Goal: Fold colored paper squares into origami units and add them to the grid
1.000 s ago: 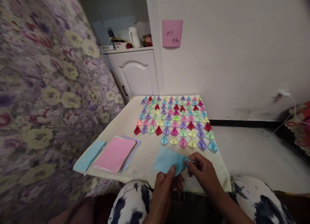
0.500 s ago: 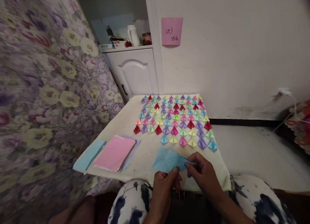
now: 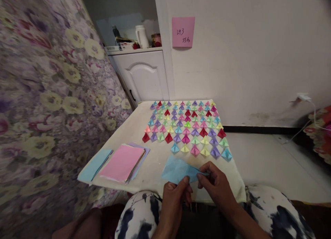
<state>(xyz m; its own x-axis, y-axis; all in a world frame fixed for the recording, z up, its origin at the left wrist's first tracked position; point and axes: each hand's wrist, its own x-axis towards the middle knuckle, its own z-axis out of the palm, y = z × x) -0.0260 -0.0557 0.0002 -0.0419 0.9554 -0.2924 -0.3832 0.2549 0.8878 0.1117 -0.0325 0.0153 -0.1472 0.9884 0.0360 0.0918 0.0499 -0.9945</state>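
"Beyond the left hand (image 3: 176, 195) and right hand (image 3: 216, 183), what could be read?"
"A pink note (image 3: 183, 23) showed '243' above characters (image 3: 186, 40) I couldn't make out."
"And the hands?"
"Both pinched the blue paper (image 3: 176, 168) just ahead of them; origami pieces (image 3: 185, 139) lay beyond, a paper stack (image 3: 122, 162) leftward."

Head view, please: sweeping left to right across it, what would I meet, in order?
Floral curtain, flat blue paper, pink-topped paper stack, held blue paper, right hand, white plug.
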